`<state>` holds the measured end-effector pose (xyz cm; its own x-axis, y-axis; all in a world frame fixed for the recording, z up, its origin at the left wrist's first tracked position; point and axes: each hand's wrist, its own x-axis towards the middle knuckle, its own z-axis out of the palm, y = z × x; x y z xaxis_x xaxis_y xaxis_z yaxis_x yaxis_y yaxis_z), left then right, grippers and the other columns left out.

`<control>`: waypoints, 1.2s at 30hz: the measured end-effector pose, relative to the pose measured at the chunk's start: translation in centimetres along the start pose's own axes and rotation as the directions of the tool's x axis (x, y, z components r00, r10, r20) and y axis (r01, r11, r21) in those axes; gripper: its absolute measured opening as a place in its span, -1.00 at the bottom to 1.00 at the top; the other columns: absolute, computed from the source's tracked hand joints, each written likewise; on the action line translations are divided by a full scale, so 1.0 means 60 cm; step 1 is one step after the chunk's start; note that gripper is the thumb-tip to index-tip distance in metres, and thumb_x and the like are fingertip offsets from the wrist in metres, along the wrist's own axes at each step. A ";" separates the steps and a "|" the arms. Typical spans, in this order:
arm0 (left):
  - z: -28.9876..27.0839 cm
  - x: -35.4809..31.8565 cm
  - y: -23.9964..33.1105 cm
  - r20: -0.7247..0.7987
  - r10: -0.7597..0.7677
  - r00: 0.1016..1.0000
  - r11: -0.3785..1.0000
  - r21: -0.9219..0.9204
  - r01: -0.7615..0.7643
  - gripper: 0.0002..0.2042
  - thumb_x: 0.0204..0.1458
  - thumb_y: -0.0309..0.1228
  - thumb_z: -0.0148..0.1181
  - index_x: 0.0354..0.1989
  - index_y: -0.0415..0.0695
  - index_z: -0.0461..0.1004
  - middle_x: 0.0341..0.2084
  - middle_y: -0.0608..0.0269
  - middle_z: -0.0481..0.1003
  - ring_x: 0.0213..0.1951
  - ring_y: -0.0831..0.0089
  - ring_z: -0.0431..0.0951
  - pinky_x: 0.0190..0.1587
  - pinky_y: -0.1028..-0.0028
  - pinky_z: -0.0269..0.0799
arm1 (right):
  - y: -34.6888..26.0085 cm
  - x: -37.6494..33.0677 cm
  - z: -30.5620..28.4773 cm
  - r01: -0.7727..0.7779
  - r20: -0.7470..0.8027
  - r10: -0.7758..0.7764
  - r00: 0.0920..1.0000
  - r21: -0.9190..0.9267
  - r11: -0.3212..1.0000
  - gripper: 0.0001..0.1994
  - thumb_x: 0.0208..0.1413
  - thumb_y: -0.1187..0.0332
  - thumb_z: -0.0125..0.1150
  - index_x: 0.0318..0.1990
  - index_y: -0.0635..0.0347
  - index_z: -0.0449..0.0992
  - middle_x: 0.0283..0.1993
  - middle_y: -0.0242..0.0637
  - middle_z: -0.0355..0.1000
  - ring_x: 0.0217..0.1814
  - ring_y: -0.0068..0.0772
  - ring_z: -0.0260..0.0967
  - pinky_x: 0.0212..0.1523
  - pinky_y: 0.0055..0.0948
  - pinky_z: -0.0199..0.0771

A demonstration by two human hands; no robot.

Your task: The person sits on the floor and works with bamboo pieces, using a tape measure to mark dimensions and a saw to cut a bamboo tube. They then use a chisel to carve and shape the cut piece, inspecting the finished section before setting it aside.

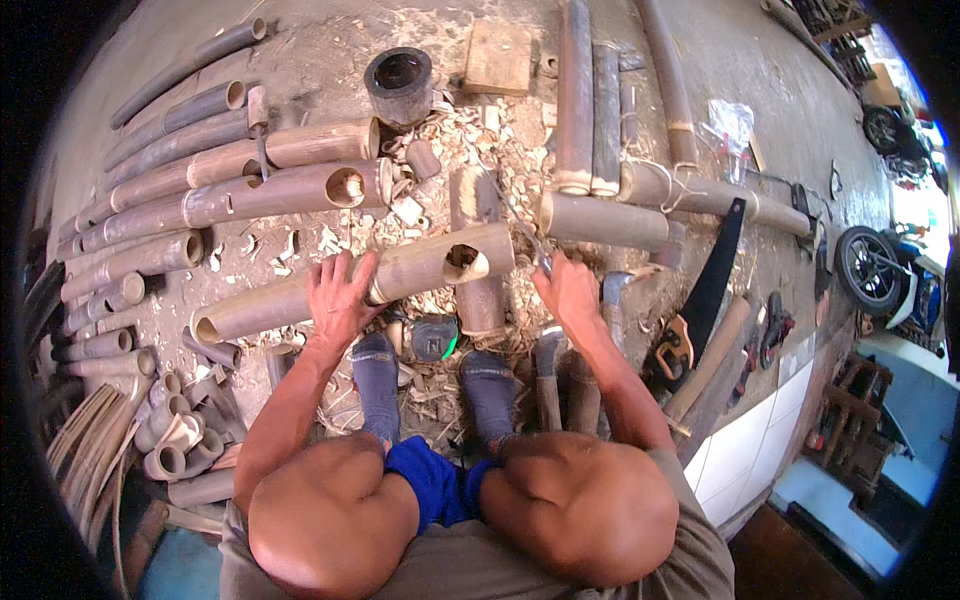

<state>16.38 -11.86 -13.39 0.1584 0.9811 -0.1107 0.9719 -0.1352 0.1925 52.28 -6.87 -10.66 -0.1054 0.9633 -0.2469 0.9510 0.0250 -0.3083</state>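
Workpiece: The bamboo tube point(420, 267), with 1 side opening point(464, 262), lay across a shorter bamboo piece point(480, 308), apparently for raised support.
Left hand point(340, 305): Fingers gripped the bamboo tube, likely preventing roll.
Right hand point(572, 297): Fingers closed around a slim tool point(515, 213), near the tube's right end.

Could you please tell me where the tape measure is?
In the head view, the tape measure lies slightly left of centre, between the feet, just below the bamboo tube under the left hand.
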 end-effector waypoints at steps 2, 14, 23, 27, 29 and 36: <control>0.006 -0.004 -0.010 -0.053 0.012 0.999 1.000 -0.008 -0.013 0.00 -0.41 -0.15 0.69 0.38 0.18 0.35 0.15 0.08 0.40 0.20 0.00 0.40 0.30 -0.07 0.24 | -0.026 -0.011 -0.015 0.033 -0.036 -0.030 0.999 0.088 0.996 -0.75 0.13 0.23 0.36 -0.19 0.19 0.54 -0.31 0.04 0.59 -0.33 0.24 0.58 -0.33 0.11 0.57; -0.002 -0.009 -0.001 -0.082 0.022 0.996 1.000 0.019 -0.020 -0.02 -0.35 -0.13 0.66 0.41 0.19 0.33 0.13 0.10 0.41 0.16 0.05 0.41 0.25 -0.03 0.27 | -0.084 -0.015 -0.059 0.234 -0.149 -0.211 0.966 0.164 0.958 -0.71 0.10 0.19 0.39 -0.20 0.22 0.53 -0.30 0.04 0.61 -0.36 0.24 0.58 -0.33 0.10 0.58; -0.026 0.013 -0.008 0.140 0.022 0.990 0.999 -0.037 -0.017 0.01 -0.41 -0.06 0.68 0.38 0.15 0.33 0.15 0.03 0.46 0.18 -0.02 0.47 0.26 -0.07 0.32 | 0.039 -0.001 0.023 -0.076 0.003 0.076 0.997 0.070 0.995 -0.72 0.14 0.22 0.34 -0.29 0.32 0.53 -0.34 0.17 0.57 -0.33 0.30 0.56 -0.28 0.15 0.54; -0.039 0.046 -0.057 0.321 0.069 0.945 0.976 -0.218 0.003 0.00 -0.42 0.00 0.68 0.34 0.07 0.35 0.11 -0.06 0.51 0.16 -0.07 0.53 0.25 -0.10 0.38 | -0.013 -0.018 -0.010 0.129 -0.163 -0.089 0.983 0.260 0.957 -0.75 0.13 0.27 0.36 -0.28 0.32 0.55 -0.35 0.14 0.55 -0.33 0.25 0.56 -0.31 0.05 0.56; -0.044 0.045 -0.052 0.295 0.071 0.953 0.975 -0.220 -0.005 -0.03 -0.42 -0.02 0.69 0.29 -0.03 0.39 0.09 -0.02 0.51 0.16 -0.01 0.52 0.24 -0.08 0.39 | -0.060 -0.019 -0.043 0.256 -0.283 -0.170 0.944 0.306 0.917 -0.80 0.10 0.35 0.39 -0.27 0.27 0.53 -0.34 0.05 0.55 -0.36 0.19 0.55 -0.37 -0.03 0.56; -0.054 0.037 -0.016 0.244 0.014 0.970 0.993 -0.115 0.015 -0.05 -0.44 -0.04 0.69 0.27 -0.03 0.42 0.04 0.10 0.47 0.16 0.06 0.47 0.23 -0.08 0.36 | -0.011 -0.003 0.005 0.096 -0.088 -0.099 0.991 -0.033 0.995 -0.75 0.14 0.27 0.38 -0.16 0.23 0.53 -0.28 0.04 0.60 -0.35 0.16 0.59 -0.35 0.05 0.60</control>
<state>15.23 -9.13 -10.68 0.2099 0.9156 -0.3430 0.9476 -0.1040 0.3021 51.60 -7.16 -10.71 -0.1726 0.9759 -0.1333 0.9454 0.1262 -0.3004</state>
